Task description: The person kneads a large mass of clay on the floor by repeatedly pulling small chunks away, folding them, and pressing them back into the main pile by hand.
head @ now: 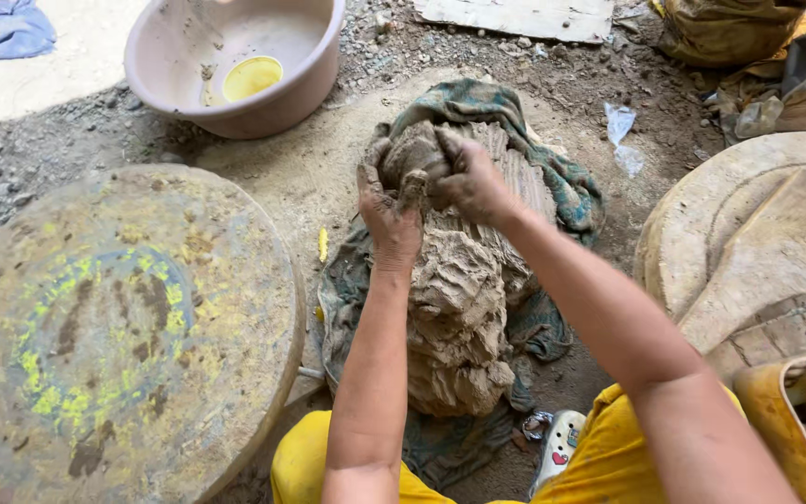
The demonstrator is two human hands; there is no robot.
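Both the left hand (pixel 390 217) and the right hand (pixel 470 179) are clenched on the far end of a long ridged mass of grey clay (pixel 459 308). The clay lies on a dark green cloth (pixel 552 177) on the ground, its long axis running away from the person, between a round paint-flecked slab (pixel 114 327) and a round wooden board (pixel 701 215). Beyond it, a pink basin (pixel 263 107) holds a small yellow dish (pixel 252 77).

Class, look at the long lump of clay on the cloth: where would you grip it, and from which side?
Grip the clay at its far rounded end, from above, one hand on each flank, as the left hand and right hand do. That end is narrower; the ridged body is too broad to hold.
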